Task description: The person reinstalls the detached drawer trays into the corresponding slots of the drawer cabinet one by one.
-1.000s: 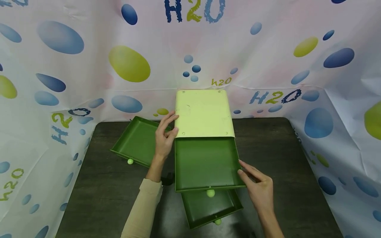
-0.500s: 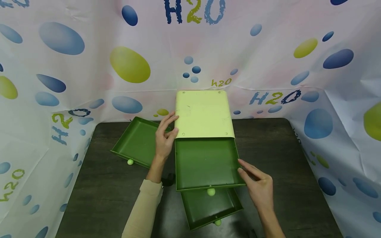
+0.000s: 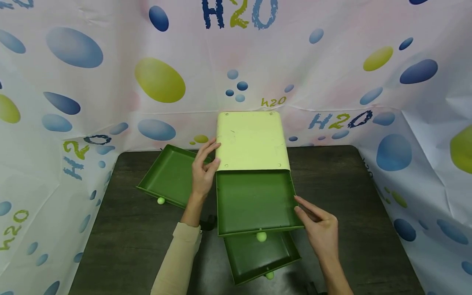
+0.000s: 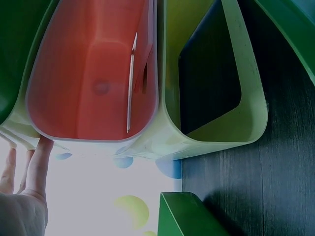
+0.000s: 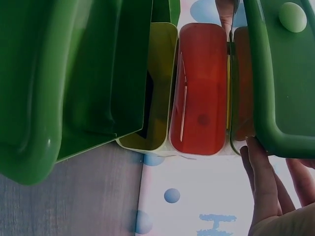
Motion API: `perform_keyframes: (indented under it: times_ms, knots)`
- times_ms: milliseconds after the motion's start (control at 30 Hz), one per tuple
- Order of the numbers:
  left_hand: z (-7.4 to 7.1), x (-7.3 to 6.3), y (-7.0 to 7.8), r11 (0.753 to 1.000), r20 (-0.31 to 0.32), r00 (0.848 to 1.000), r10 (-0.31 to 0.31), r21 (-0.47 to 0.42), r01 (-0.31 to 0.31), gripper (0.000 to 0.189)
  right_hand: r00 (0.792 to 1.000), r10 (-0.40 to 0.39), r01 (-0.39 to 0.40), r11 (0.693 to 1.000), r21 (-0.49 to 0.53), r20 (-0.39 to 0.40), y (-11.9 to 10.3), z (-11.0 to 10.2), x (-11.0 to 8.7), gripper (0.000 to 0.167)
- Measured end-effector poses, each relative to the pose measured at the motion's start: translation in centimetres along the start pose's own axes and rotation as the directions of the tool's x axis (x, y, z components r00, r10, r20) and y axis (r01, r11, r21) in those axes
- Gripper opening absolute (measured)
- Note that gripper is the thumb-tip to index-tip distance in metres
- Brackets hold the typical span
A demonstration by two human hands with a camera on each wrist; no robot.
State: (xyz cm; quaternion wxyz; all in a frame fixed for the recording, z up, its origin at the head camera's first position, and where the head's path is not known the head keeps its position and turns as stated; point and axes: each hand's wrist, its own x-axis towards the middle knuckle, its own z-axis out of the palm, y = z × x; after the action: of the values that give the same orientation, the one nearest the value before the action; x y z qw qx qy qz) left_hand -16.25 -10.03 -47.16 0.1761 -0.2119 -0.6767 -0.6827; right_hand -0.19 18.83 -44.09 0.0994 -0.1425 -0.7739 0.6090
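A pale yellow-green drawer cabinet (image 3: 252,141) stands at the back of the table. Out of its top opening juts a dark green drawer (image 3: 254,200) with a round light green knob (image 3: 261,237). My left hand (image 3: 202,174) rests its fingers and thumb against the cabinet's left side. At the drawer's right side near the front, my right hand (image 3: 320,229) holds the edge between thumb and fingers; some fingers are partly hidden. Below the top drawer, the left wrist view shows a reddish compartment (image 4: 106,88) and a yellow-green one (image 4: 216,135), with no drawers in them.
Another green drawer (image 3: 173,174) lies on the dark table (image 3: 121,246) left of the cabinet. A third green drawer (image 3: 259,256) lies at an angle nearer me, partly beneath the jutting one. A patterned curtain (image 3: 110,94) encloses the back and sides.
The top drawer has slid very slightly toward the cabinet, and my right hand has moved a little with it. My left hand stays against the cabinet's side.
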Motion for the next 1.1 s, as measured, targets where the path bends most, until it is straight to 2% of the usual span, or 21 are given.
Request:
perform_keyframes:
  times_ms: [67,300,833,1100]
  knots:
    - [0.0,0.1,0.3,1.000,0.001,1.000,0.002,-0.003,-0.002,0.039,1.000,0.011,-0.011,1.000,-0.011,-0.007,-0.1,0.1,0.0,0.025]
    - [0.3,0.4,3.1,1.000,0.016,1.000,-0.018,-0.011,0.018,0.037,1.000,-0.007,0.007,1.000,-0.021,-0.021,-0.3,0.6,0.2,0.025]
    - [0.4,0.6,3.3,1.000,0.024,1.000,-0.003,-0.011,0.004,0.036,0.999,-0.041,0.041,0.999,0.003,-0.018,0.0,1.1,1.2,0.024]
    - [0.3,0.5,3.1,1.000,0.018,1.000,0.002,0.000,-0.002,0.036,0.999,-0.030,0.028,0.998,0.057,0.034,-0.1,1.1,1.1,0.028]
